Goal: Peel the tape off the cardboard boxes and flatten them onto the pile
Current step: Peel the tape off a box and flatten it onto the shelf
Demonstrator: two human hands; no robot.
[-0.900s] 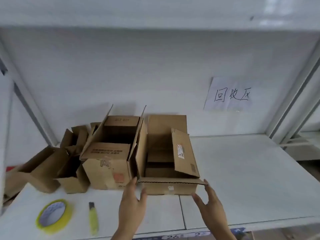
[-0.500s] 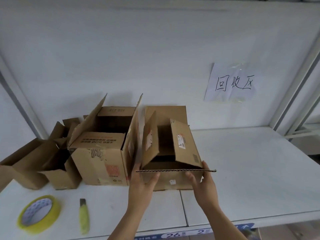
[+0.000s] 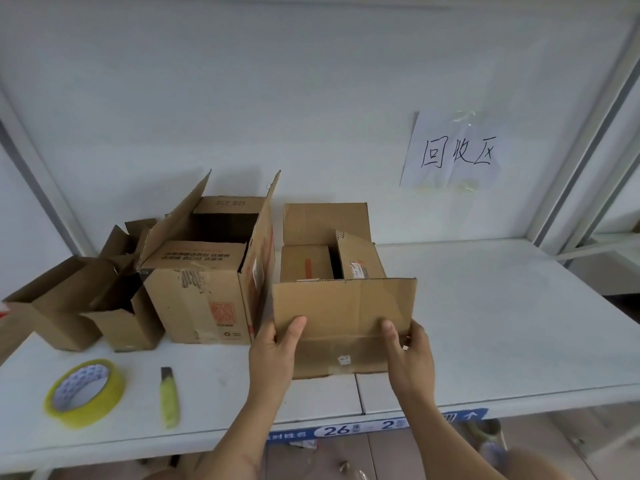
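The cardboard box (image 3: 343, 320) sits at the near middle of the white shelf (image 3: 502, 323), its plain brown corrugated front flap raised upright so that it faces the camera, with a vertical crease down the middle. A strip of clear, glossy tape (image 3: 341, 356) runs across the lower front panel, with a small white sticker on it. Behind the flap, the inner flaps stand half folded; one bears a white shipping label. The left hand (image 3: 273, 355) holds the flap's left edge in a closed grip, thumb on the front face. The right hand (image 3: 410, 358) grips the right edge likewise, thumb pressed on the cardboard. Just to the left stands a larger open printed carton (image 3: 201, 289), then smaller opened boxes (image 3: 86, 306). A yellow tape roll (image 3: 85, 393) and a yellow-green utility knife (image 3: 169, 398) lie near left. A handwritten paper sign (image 3: 453, 150) hangs on the far wall.
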